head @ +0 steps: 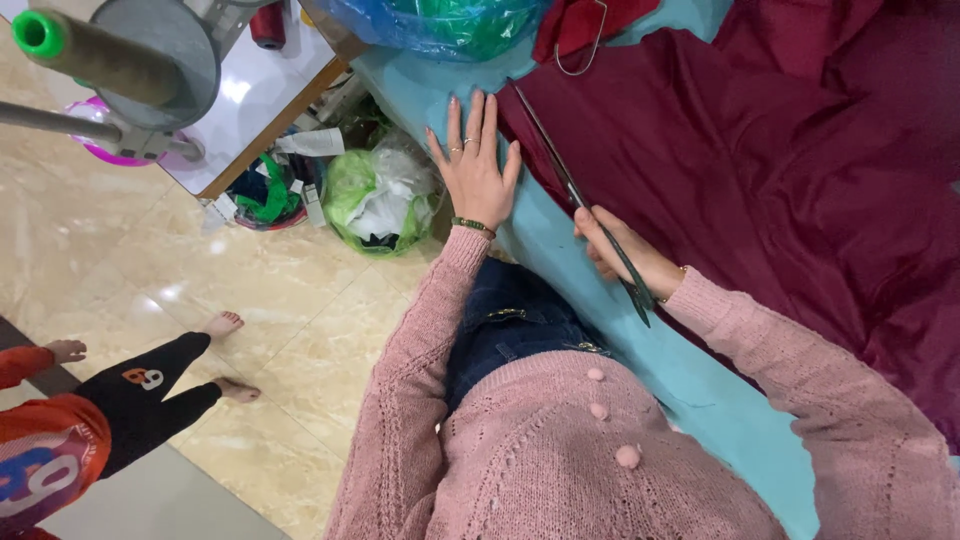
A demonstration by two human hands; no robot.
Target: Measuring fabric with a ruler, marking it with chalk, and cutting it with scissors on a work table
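Note:
My left hand (474, 165) lies flat with fingers spread on the teal table cover (560, 250), right at the edge of the dark maroon fabric (760, 170). My right hand (625, 255) grips the handles of long dark scissors (575, 195). Their blades run along the maroon fabric's edge, pointing away from me. Both arms wear pink knit sleeves.
A blue and green plastic bag (440, 22) and a red cloth with a wire hanger (585, 30) sit at the table's far end. Green bags of scraps (380, 195) lie on the tiled floor. A small person (110, 400) stands barefoot at lower left. A thread cone (90, 55) is upper left.

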